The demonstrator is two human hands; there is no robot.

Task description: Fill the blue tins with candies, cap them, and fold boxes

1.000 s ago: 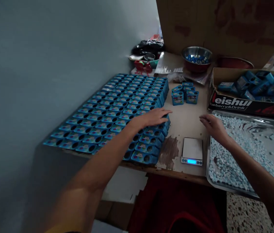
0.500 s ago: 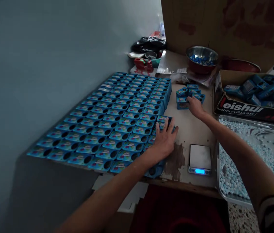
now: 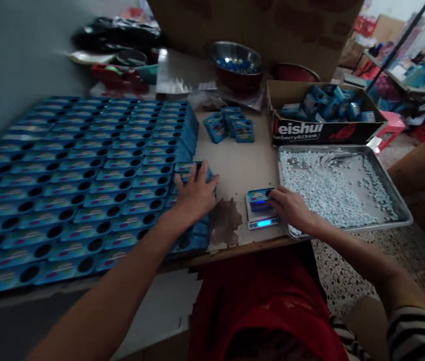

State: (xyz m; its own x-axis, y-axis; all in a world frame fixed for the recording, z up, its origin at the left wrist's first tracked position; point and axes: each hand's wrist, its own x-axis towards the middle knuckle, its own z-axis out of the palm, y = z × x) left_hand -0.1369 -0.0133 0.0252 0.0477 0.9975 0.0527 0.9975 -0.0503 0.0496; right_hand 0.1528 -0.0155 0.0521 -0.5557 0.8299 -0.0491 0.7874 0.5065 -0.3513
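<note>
My left hand (image 3: pixel 196 193) lies flat with fingers spread on the right edge of a large block of blue tins (image 3: pixel 84 170) laid in rows. My right hand (image 3: pixel 291 206) grips one small blue tin (image 3: pixel 260 196) that rests on a small digital scale (image 3: pixel 260 220) with a lit blue display. Right of the scale, a metal tray (image 3: pixel 385 180) holds many small pale blue candies (image 3: pixel 321 185). A few loose blue tins (image 3: pixel 231 125) stand further back on the table.
A cardboard box (image 3: pixel 321 131) of blue tins sits behind the tray. A steel bowl (image 3: pixel 237 57) with blue pieces and dark bags stand at the back by a big carton. Red cloth covers my lap. Shelves and a pink stool are at far right.
My right hand went from the loose tins at the back to the scale, now with one tin in it. My left hand stayed on the block. The camera swung right.
</note>
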